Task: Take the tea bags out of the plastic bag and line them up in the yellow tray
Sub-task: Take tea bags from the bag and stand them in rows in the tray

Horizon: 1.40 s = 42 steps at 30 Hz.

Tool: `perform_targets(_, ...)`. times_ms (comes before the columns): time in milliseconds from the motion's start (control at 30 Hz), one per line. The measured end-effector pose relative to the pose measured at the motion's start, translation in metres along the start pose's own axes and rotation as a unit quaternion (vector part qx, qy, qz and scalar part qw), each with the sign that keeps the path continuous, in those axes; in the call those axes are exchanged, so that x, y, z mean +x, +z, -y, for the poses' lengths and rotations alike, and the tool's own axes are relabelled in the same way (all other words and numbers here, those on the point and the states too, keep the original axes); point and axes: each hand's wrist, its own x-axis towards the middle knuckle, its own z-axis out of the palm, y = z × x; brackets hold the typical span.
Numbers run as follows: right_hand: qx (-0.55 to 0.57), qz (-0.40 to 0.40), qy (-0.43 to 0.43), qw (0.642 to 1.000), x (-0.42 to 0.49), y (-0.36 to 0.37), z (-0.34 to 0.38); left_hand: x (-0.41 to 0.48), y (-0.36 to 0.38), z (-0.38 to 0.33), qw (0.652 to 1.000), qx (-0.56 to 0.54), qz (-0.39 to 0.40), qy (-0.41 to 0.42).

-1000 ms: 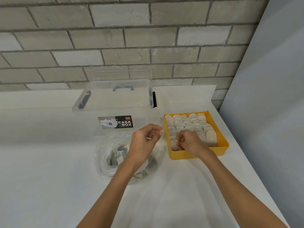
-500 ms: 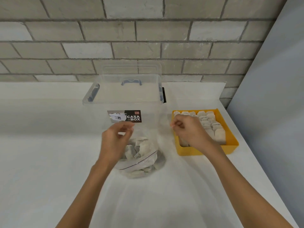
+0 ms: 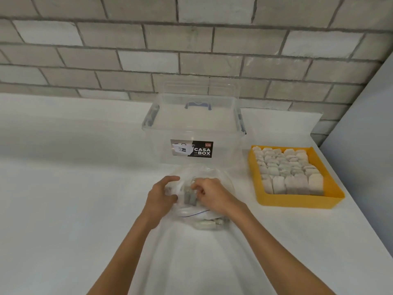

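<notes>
Tea bags (image 3: 285,173) are lying in rows in the yellow tray (image 3: 297,202) at right; at centre, the left hand (image 3: 160,195) is gripping the plastic bag (image 3: 191,212), the right hand (image 3: 212,195) pinching one tea bag (image 3: 190,198) inside.

Yellow tray (image 3: 297,202), off-white tea bags (image 3: 285,173)

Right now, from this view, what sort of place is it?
Probably an indoor work or storage corner: a plain white counter against a grey brick wall, with a clear box and a tray of tea bags.
</notes>
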Motion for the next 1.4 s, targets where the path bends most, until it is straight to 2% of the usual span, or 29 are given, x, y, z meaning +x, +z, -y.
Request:
perform_targets(100,0.021,-0.035,0.015,0.999,0.002,0.003,-0.003,0.001,-0.002,0.006,0.98,-0.194,0.035,-0.037)
perform_targets(167,0.037,-0.049,0.027,0.998,0.005,0.005,-0.005,0.002,0.0,0.01,0.97,-0.233,0.041,-0.05)
perform_targets(400,0.083,-0.048,0.017,0.995,0.01,0.014,-0.005,0.009,0.007,0.014,0.989,-0.146,0.032,-0.003)
perform_targets(667,0.035,-0.056,0.017,0.998,0.019,0.021,-0.008,0.011,0.006,0.01,0.995,-0.087,0.034,0.031)
perform_targets(767,0.061,-0.097,0.047,0.992,0.012,0.012,-0.004,0.006,0.002,0.004,0.997,-0.033,0.019,0.062)
perform_targets(833,0.102,-0.152,0.067,0.981,0.005,0.002,0.002,0.003,-0.002,-0.002,0.994,0.013,-0.036,0.104)
perform_targets(900,0.193,-0.209,0.094,0.954,-0.001,-0.01,0.007,-0.001,-0.005,-0.012,0.985,0.02,-0.101,0.135)
perform_targets(967,0.355,-0.223,0.108,0.902,-0.008,-0.021,0.013,-0.007,-0.007,-0.026,0.98,0.002,-0.131,0.148)
perform_targets(1033,0.509,-0.192,0.105,0.833,-0.015,-0.029,0.02,-0.012,-0.007,-0.042,0.982,-0.039,-0.11,0.147)
perform_targets(1100,0.601,-0.158,0.098,0.778,-0.021,-0.034,0.026,-0.014,-0.005,-0.054,0.984,-0.083,-0.062,0.145)
perform_targets(1200,0.655,-0.125,0.095,0.739,-0.024,-0.034,0.03,-0.015,0.0,-0.064,0.98,-0.122,-0.044,0.15)
perform_targets(1267,0.638,-0.108,0.097,0.756,-0.025,-0.032,0.03,-0.014,0.0,-0.069,0.975,-0.141,-0.061,0.162)
perform_targets(1400,0.527,-0.044,0.086,0.845,-0.032,-0.029,0.026,-0.01,-0.009,-0.081,0.974,-0.101,-0.035,0.201)
